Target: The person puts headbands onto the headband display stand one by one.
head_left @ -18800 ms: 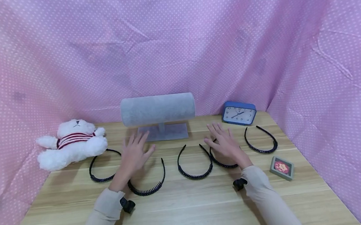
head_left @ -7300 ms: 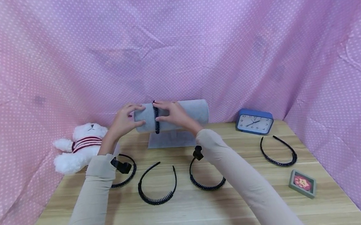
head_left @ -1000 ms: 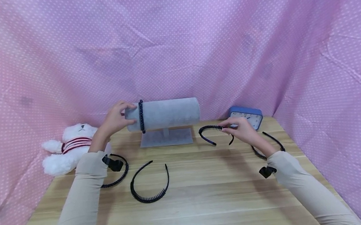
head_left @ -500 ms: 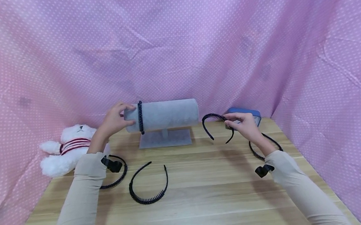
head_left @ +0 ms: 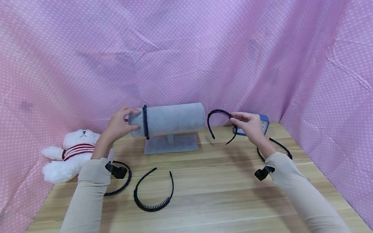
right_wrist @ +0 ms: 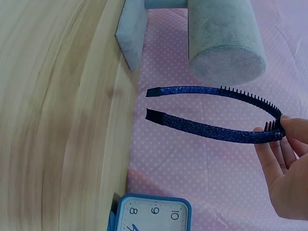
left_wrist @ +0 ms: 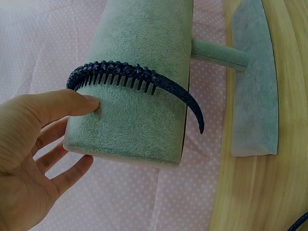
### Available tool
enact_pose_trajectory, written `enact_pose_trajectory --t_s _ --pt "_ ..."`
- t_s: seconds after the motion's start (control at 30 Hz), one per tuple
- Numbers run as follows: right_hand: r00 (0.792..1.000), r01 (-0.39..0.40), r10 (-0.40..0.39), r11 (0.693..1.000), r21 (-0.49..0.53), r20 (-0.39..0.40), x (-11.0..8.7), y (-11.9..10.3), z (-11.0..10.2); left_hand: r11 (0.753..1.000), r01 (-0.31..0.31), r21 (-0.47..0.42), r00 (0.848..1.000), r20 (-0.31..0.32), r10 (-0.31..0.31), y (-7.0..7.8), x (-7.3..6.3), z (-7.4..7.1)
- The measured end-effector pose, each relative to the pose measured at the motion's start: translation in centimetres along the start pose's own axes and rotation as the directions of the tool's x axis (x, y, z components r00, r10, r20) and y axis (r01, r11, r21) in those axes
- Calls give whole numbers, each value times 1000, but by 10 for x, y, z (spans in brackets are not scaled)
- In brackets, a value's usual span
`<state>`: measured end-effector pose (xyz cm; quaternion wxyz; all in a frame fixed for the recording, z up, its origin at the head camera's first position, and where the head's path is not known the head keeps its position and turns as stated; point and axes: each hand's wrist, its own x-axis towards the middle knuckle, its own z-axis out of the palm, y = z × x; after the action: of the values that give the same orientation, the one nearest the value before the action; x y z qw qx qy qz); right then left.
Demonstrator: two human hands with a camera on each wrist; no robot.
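A grey plush display stand [head_left: 177, 119] has a horizontal roll on a flat base. Around the roll, near its left end, sits a dark toothed headband [left_wrist: 115, 71]. My left hand [head_left: 117, 126] grips that end, its thumb pressing the plush just beside the headband's teeth. To the right of the stand, my right hand [head_left: 250, 126] pinches another headband [right_wrist: 207, 131] by its toothed arc. This one hangs in the air with both tips pointing down, apart from the roll. In the right wrist view its tips point toward the table and the glittery blue-black surface shows.
On the wooden table [head_left: 207, 210], one headband [head_left: 152, 208] lies at front centre-left. Another headband [head_left: 124, 186] is partly behind the left forearm, a third headband [head_left: 282, 146] behind the right wrist. A white teddy [head_left: 77, 154] sits left; a blue clock [right_wrist: 159, 198] stands behind the right hand.
Since the oldest frame, one headband has come onto the roll and another into my right hand. Over the last second the right hand has raised and tilted its headband; the left hand stays put.
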<state>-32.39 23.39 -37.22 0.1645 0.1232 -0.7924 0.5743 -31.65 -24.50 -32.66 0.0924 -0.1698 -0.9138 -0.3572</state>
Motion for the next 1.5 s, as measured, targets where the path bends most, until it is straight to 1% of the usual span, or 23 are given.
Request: enact_pose_trajectory --t_s 0.1,0.27,0.4,0.53,0.7,0.8,0.9,1.0,1.2,1.37,1.5 --pt "999 -28 30 998 56 -24 5 0 5 1000 2 -3 1000 -1 -2 0 0 0" --pt "996 -77 82 989 123 -37 13 -6 14 1000 1 -3 1000 -1 -1 0 -1 -1" --pt "995 -79 89 983 168 -49 20 -9 23 1000 3 3 1000 -5 -3 0 0 0" --pt "991 -84 104 976 200 -90 26 -10 33 1000 10 -7 1000 -5 -10 0 0 1" --pt "984 -89 118 974 210 -132 34 -11 45 1000 15 -16 1000 -3 -15 3 0 1" --pt "985 -89 119 970 224 -124 36 -15 51 999 22 -24 1000 1 -22 5 0 1" --pt "988 -87 117 962 258 -103 37 -21 58 999 28 -33 1000 3 -28 7 0 0" --pt "991 -80 106 959 270 -83 40 -26 63 999 28 -34 1000 4 -28 8 -1 -1" --pt "992 -85 102 973 214 -68 47 -27 73 999 27 -31 1000 6 -26 10 -2 -1" --pt "993 -84 100 972 220 -62 50 -28 79 999 30 -30 1000 6 -30 10 -3 -1" --pt "996 -69 79 977 202 -42 49 -31 82 999 32 -31 999 8 -32 10 -4 0"
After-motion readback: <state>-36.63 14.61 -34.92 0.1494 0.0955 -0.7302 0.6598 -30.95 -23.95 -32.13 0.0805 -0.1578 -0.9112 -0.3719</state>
